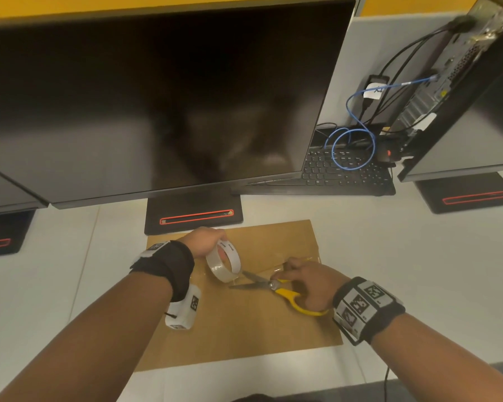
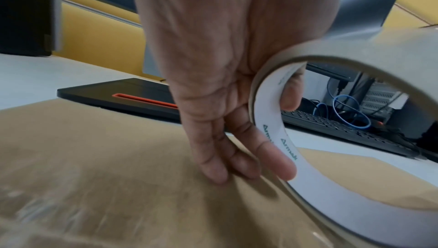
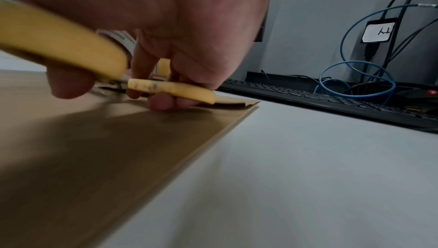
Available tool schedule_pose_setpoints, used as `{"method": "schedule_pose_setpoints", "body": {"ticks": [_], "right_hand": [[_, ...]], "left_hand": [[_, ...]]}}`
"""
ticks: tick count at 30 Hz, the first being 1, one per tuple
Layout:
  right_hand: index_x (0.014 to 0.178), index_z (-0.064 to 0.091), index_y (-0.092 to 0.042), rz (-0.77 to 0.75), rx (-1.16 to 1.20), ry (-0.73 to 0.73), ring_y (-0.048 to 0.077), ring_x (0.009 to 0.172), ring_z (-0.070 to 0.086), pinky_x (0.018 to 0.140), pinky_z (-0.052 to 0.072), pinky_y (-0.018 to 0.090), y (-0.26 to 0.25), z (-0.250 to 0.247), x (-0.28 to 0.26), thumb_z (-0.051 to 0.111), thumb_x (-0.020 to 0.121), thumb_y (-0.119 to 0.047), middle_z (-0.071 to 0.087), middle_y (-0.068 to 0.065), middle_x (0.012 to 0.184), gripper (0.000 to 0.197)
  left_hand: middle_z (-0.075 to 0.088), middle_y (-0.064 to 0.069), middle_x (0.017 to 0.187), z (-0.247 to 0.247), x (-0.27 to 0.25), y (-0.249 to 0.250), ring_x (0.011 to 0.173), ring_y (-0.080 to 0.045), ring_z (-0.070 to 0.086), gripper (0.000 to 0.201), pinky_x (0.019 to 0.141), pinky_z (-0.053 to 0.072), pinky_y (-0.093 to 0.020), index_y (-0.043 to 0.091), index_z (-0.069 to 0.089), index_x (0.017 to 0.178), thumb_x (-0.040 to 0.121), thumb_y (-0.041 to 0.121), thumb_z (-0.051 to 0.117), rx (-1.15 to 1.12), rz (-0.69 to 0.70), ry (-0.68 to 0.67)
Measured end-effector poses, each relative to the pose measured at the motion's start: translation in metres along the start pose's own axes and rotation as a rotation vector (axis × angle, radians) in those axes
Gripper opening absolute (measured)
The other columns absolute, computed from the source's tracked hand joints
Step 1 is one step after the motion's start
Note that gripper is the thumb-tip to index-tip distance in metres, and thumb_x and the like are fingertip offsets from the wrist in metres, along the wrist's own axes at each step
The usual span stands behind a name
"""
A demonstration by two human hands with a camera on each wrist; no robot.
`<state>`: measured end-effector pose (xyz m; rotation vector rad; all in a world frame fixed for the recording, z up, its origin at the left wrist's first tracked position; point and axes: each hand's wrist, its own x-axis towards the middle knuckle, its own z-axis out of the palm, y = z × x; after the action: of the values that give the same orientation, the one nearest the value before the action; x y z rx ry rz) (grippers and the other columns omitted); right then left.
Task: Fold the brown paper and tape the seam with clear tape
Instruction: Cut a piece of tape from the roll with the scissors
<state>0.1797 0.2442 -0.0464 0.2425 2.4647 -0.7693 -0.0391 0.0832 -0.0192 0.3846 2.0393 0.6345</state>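
Observation:
The folded brown paper (image 1: 256, 323) lies flat on the white desk, with a shiny strip of clear tape along its seam (image 1: 276, 269). My left hand (image 1: 208, 242) holds the roll of clear tape (image 1: 224, 264) tilted just above the paper. In the left wrist view the thumb sits inside the tape roll (image 2: 272, 136), and the other fingertips (image 2: 213, 169) touch the brown paper (image 2: 94, 167). My right hand (image 1: 305, 281) grips yellow-handled scissors (image 1: 285, 293); their blades (image 1: 250, 281) stand apart, pointing left at the tape beside the roll. The right wrist view shows the yellow handles (image 3: 166, 88) low over the paper (image 3: 106, 149).
A large dark monitor (image 1: 157, 97) stands behind the paper, its base (image 1: 193, 211) touching the paper's far edge. A black keyboard (image 1: 346, 172), blue cable (image 1: 355, 146) and a small computer (image 1: 453, 74) are at the back right. Bare white desk (image 1: 418, 271) lies to the right.

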Motion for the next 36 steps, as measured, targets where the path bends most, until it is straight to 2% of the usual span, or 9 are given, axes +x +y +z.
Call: {"method": "schedule_pose_setpoints", "body": {"ticks": [3,11,16,19,23,27,29,32,36], "right_hand": [[0.137,0.045,-0.038,0.002,0.008,-0.009,0.022,0.113,0.051,0.095,0.045,0.032,0.000,0.002,0.001,0.061,0.078,-0.023,0.045,-0.001,0.127,0.063],[0.138,0.044,-0.039,-0.021,0.003,-0.005,0.023,0.119,0.049,0.101,0.041,0.033,-0.003,0.002,0.011,0.061,0.081,-0.033,0.047,-0.002,0.131,0.060],[0.142,0.039,-0.038,0.016,-0.036,-0.012,0.022,0.138,0.034,0.112,0.026,0.030,-0.001,0.007,0.011,0.058,0.087,-0.032,0.034,-0.002,0.152,0.058],[0.139,0.043,-0.039,0.002,-0.036,0.008,0.022,0.136,0.038,0.112,0.031,0.032,0.002,0.009,0.014,0.056,0.085,-0.031,0.040,-0.001,0.148,0.057],[0.140,0.044,-0.036,-0.008,-0.080,0.009,0.021,0.135,0.039,0.111,0.031,0.030,0.000,0.006,0.016,0.053,0.086,-0.024,0.040,-0.001,0.149,0.056],[0.141,0.042,-0.036,-0.019,-0.115,0.045,0.021,0.134,0.041,0.111,0.034,0.030,-0.002,0.006,0.017,0.050,0.087,-0.020,0.040,-0.002,0.150,0.057],[0.141,0.041,-0.035,-0.021,-0.127,0.051,0.022,0.133,0.043,0.110,0.035,0.030,-0.002,0.006,0.016,0.050,0.087,-0.019,0.040,-0.002,0.150,0.057],[0.142,0.040,-0.035,-0.020,-0.148,0.056,0.022,0.132,0.044,0.109,0.036,0.029,-0.003,0.005,0.016,0.049,0.088,-0.017,0.040,-0.002,0.149,0.058],[0.142,0.040,-0.036,-0.030,-0.144,0.071,0.024,0.125,0.049,0.102,0.042,0.032,-0.004,0.006,0.017,0.048,0.087,-0.016,0.044,-0.003,0.144,0.059]], "left_hand": [[0.072,-0.016,0.103,-0.001,-0.001,0.002,0.107,-0.031,0.062,0.036,0.100,0.043,-0.041,0.004,0.069,0.108,0.097,0.028,0.044,-0.001,-0.008,-0.032],[0.075,-0.014,0.097,0.002,-0.002,0.008,0.089,-0.022,0.058,0.030,0.096,0.046,-0.038,0.017,0.067,0.086,0.097,0.030,0.041,-0.043,-0.022,-0.049],[0.076,-0.014,0.095,0.005,-0.003,0.006,0.090,-0.022,0.059,0.031,0.101,0.045,-0.039,0.013,0.069,0.091,0.097,0.028,0.043,-0.088,-0.007,-0.063],[0.075,-0.015,0.091,0.006,-0.002,0.006,0.092,-0.024,0.060,0.032,0.100,0.045,-0.039,0.008,0.070,0.093,0.097,0.026,0.044,-0.107,0.018,-0.065],[0.073,-0.014,0.087,0.005,-0.003,0.007,0.093,-0.023,0.062,0.032,0.090,0.047,-0.028,0.002,0.068,0.102,0.097,0.021,0.044,-0.126,0.042,-0.071],[0.073,-0.013,0.087,0.008,-0.003,0.007,0.091,-0.022,0.062,0.033,0.084,0.046,-0.024,-0.001,0.066,0.109,0.097,0.020,0.044,-0.118,0.042,-0.070],[0.073,-0.013,0.087,0.008,-0.003,0.007,0.093,-0.024,0.063,0.033,0.088,0.046,-0.027,0.001,0.067,0.109,0.096,0.023,0.045,-0.113,0.033,-0.072],[0.073,-0.020,0.099,0.006,-0.002,0.009,0.100,-0.034,0.065,0.042,0.099,0.048,-0.044,0.004,0.069,0.107,0.085,0.035,0.052,-0.182,0.006,-0.039],[0.071,-0.023,0.106,0.006,0.002,0.011,0.093,-0.029,0.062,0.043,0.100,0.045,-0.046,-0.001,0.071,0.100,0.089,0.033,0.048,-0.213,0.012,-0.032]]}}
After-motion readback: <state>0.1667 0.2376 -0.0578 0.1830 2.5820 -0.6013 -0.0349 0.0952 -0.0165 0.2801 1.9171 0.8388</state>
